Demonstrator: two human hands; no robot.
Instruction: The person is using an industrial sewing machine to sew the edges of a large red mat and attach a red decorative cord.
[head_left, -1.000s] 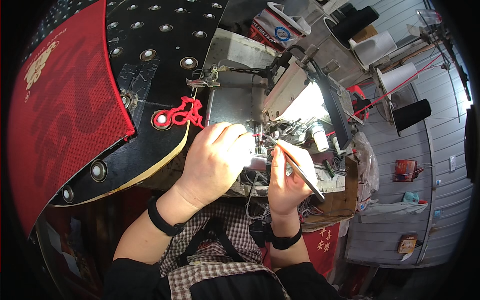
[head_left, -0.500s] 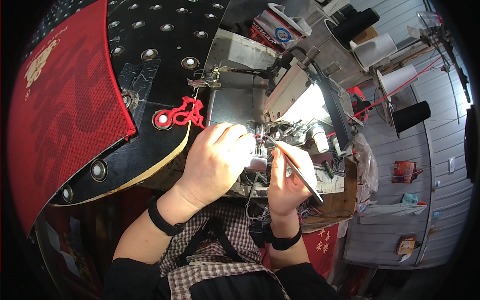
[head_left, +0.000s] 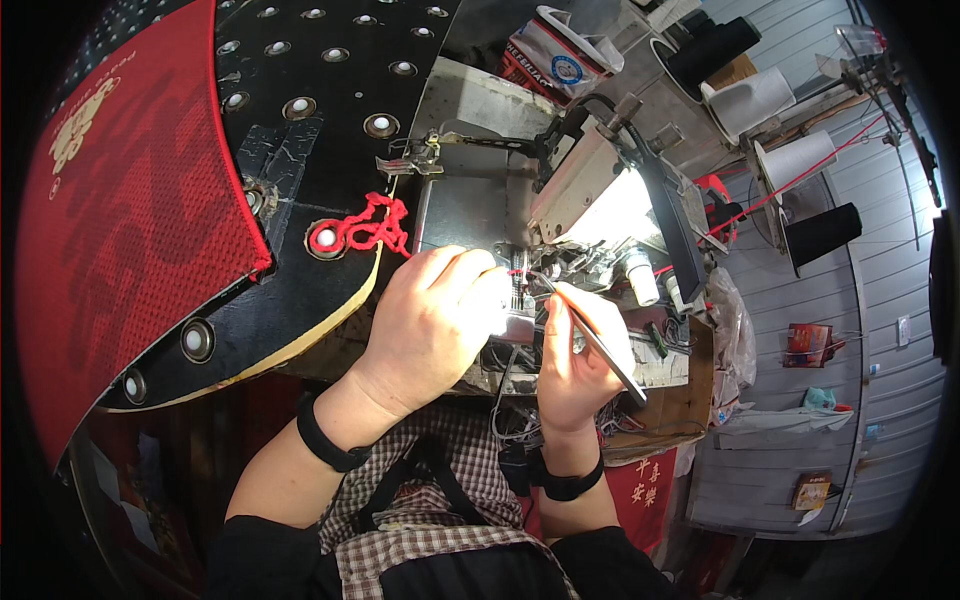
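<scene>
My left hand [head_left: 430,325] is closed in a pinch beside the needle area of a sewing machine [head_left: 585,190]. A red thread chain [head_left: 375,228] runs under its fingers from a loose tangle on the black table edge. A short red end shows past the fingertips, near the machine's presser area. My right hand [head_left: 585,365] grips metal tweezers [head_left: 605,355], slanted with their tips at that red end. Whether the tips touch the thread is too small to tell. The left fingertips are partly hidden behind the hand and washed out by the machine's bright lamp.
A red mat [head_left: 140,220] with red edging lies on the black table [head_left: 290,165] studded with ball rollers. Thread cones [head_left: 795,165] stand at the right, with red thread stretched to the machine. A cardboard box [head_left: 690,400] sits below right.
</scene>
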